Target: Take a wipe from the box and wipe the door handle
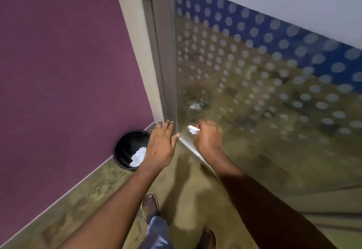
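My right hand (pixel 207 137) is closed around a crumpled white wipe (pixel 193 129), whose end sticks out to the left of my fist, close to the glass door (pixel 254 92). My left hand (pixel 161 147) is flat with fingers together and empty, hovering over the floor beside the metal door frame (pixel 166 72). No door handle and no wipe box are in view.
A black waste bin (pixel 127 147) with white crumpled paper inside stands on the floor against the purple wall (pixel 68 72), just left of my left hand. The glass panel carries a dotted frosted pattern. My shoes (pixel 150 205) are on the mottled floor below.
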Motion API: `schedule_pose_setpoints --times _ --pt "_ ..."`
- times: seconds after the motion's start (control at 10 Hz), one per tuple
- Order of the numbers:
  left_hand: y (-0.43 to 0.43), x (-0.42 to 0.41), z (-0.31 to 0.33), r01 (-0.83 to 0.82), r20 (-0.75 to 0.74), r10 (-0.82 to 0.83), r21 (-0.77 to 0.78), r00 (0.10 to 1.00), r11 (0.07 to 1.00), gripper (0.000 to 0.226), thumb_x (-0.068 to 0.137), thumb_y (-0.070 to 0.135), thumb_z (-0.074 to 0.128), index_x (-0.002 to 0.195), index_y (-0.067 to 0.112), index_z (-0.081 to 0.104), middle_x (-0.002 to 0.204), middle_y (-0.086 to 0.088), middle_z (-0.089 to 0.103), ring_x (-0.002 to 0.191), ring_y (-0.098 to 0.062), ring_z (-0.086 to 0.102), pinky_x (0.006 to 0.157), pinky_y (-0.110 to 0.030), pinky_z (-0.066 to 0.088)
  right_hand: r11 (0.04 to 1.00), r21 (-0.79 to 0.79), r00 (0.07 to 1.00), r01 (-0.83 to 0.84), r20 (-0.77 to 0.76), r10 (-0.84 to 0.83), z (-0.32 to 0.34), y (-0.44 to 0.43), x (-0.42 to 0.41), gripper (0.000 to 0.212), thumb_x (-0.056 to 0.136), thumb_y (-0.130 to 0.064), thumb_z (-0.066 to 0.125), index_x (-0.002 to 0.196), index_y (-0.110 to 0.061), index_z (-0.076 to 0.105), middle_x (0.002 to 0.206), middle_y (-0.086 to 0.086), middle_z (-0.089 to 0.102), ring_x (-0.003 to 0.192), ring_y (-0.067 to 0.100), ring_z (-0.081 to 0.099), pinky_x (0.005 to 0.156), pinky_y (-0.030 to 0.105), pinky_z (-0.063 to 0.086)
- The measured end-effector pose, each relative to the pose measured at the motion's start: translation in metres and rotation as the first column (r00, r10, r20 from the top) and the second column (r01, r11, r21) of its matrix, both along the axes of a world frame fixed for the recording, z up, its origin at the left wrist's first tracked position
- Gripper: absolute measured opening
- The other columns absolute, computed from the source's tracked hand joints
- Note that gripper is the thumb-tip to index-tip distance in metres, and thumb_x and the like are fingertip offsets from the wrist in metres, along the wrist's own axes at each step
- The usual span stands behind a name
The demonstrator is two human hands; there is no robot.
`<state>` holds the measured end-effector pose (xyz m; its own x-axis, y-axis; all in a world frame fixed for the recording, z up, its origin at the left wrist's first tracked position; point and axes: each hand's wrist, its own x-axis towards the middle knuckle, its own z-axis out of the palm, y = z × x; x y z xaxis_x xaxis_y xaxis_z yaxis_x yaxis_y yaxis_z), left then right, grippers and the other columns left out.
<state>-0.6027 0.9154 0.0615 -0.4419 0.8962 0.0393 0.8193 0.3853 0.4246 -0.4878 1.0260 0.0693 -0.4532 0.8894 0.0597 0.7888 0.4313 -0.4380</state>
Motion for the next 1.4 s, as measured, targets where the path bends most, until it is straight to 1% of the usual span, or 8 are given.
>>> schedule_pose_setpoints --times 0.2,0.4,0.5,0.6,0.8,1.0,1.2,1.4 --pt "0.005 -0.089 -0.007 0.032 -0.044 -0.033 -0.032 0.998 0.999 0.061 0.103 0.046 0.029 0.150 0.008 0.031 0.158 -0.008 0.027 0.149 -0.025 0.011 0.123 -0.036 0.009 0.997 0.039 0.995 -0.068 -0.068 0.071 -0.013 -0.005 -0.084 0.018 0.068 0.002 0.055 0.082 -0.008 0.059 0.087 0.017 0.060 0.084 0.037 0.057 0.073 0.039 0.048" --pt "-0.014 -0.199 -0.036 -0.084 -0.002 0.085 -0.170 0.996 0.982 0.093 0.085 0.076 0.000 0.155 0.016 0.011 0.163 0.000 0.004 0.149 -0.019 -0.008 0.121 -0.038 -0.002 0.991 0.084 0.986 -0.103 -0.126 0.114 -0.034 -0.013 -0.178 0.013 0.064 0.011 0.052 0.071 0.000 0.055 0.066 0.023 0.056 0.061 0.036 0.053 0.056 0.036 0.031" --pt "-0.026 -0.252 -0.045 -0.101 -0.023 0.098 -0.228 0.995 0.969 0.103 0.081 0.076 -0.004 0.154 0.007 0.015 0.162 -0.010 0.010 0.149 -0.030 -0.001 0.122 -0.045 0.006 0.990 -0.079 0.993 -0.117 -0.040 0.114 -0.053 -0.019 -0.227 0.018 0.072 0.009 0.055 0.085 -0.003 0.056 0.082 0.020 0.063 0.075 0.036 0.060 0.056 0.030 0.036" --pt "-0.044 -0.293 -0.054 -0.108 -0.086 0.087 -0.274 0.992 0.956 0.103 0.086 0.073 -0.004 0.147 -0.003 0.033 0.155 -0.022 0.028 0.144 -0.042 0.019 0.118 -0.052 0.021 0.964 -0.206 0.985 -0.167 0.014 0.174 -0.074 -0.029 -0.276 0.021 0.077 0.003 0.054 0.095 -0.004 0.061 0.095 0.019 0.066 0.088 0.036 0.062 0.070 0.037 0.052" --pt "-0.079 -0.352 -0.089 -0.160 -0.054 0.151 -0.344 0.987 0.925 0.122 0.072 0.078 -0.027 0.152 0.001 0.024 0.160 -0.019 0.015 0.148 -0.037 0.007 0.120 -0.047 0.008 0.929 -0.281 0.956 -0.241 0.095 0.277 -0.120 -0.045 -0.346 0.027 0.079 0.000 0.049 0.100 -0.012 0.062 0.104 0.019 0.064 0.096 0.037 0.061 0.072 0.035 0.047" --pt "-0.093 -0.388 -0.113 -0.179 -0.011 0.187 -0.359 0.982 0.916 0.122 0.072 0.079 -0.026 0.151 0.002 0.026 0.159 -0.019 0.018 0.148 -0.037 0.010 0.120 -0.046 0.009 0.930 -0.298 0.918 -0.218 0.260 0.298 -0.153 -0.052 -0.387 0.022 0.081 -0.008 0.055 0.099 -0.016 0.065 0.099 0.010 0.068 0.093 0.031 0.065 0.066 0.033 0.048" --pt "-0.090 -0.410 -0.131 -0.172 0.012 0.188 -0.351 0.982 0.920 0.114 0.077 0.077 -0.018 0.152 0.001 0.023 0.160 -0.018 0.016 0.148 -0.036 0.007 0.121 -0.045 0.009 0.890 -0.345 0.898 -0.299 0.213 0.384 -0.182 -0.048 -0.409 0.026 0.086 -0.004 0.052 0.108 -0.005 0.066 0.105 0.018 0.068 0.095 0.035 0.064 0.072 0.032 0.046" --pt "-0.082 -0.408 -0.155 -0.187 0.008 0.202 -0.344 0.979 0.920 0.076 0.100 0.054 0.030 0.150 -0.002 0.026 0.159 -0.019 0.019 0.148 -0.037 0.008 0.121 -0.046 0.010 0.879 -0.434 0.937 -0.196 0.182 0.299 -0.188 -0.039 -0.404 0.024 0.086 -0.004 0.044 0.090 -0.005 0.068 0.097 0.017 0.068 0.090 0.033 0.063 0.067 0.027 0.039"
